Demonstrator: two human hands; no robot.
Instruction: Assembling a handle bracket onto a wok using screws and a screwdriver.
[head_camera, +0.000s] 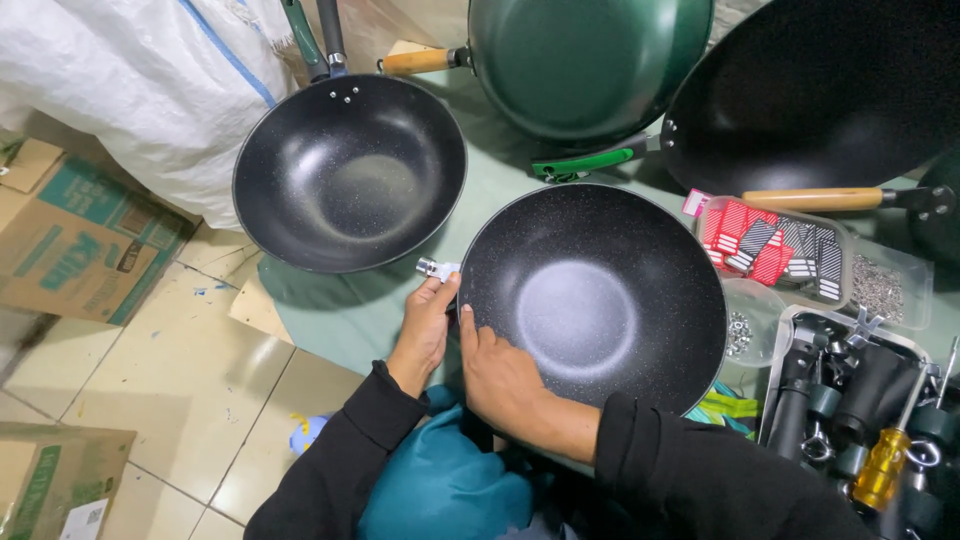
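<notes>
I am sitting over beige tiled floor (150, 390), paint-flecked. Green cloth (350, 320) is covering work surface. Cardboard boxes (80, 240) are lying at my left; white woven sack (130, 80) is slumping behind them. Light is falling evenly.

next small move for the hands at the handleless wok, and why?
Probably steady the wok with the right hand and press the left hand fingers firmer on the metal stub at its rim. The wok has no handle; loose black handles and a yellow screwdriver lie in the tray to the right, out of hand.
</notes>
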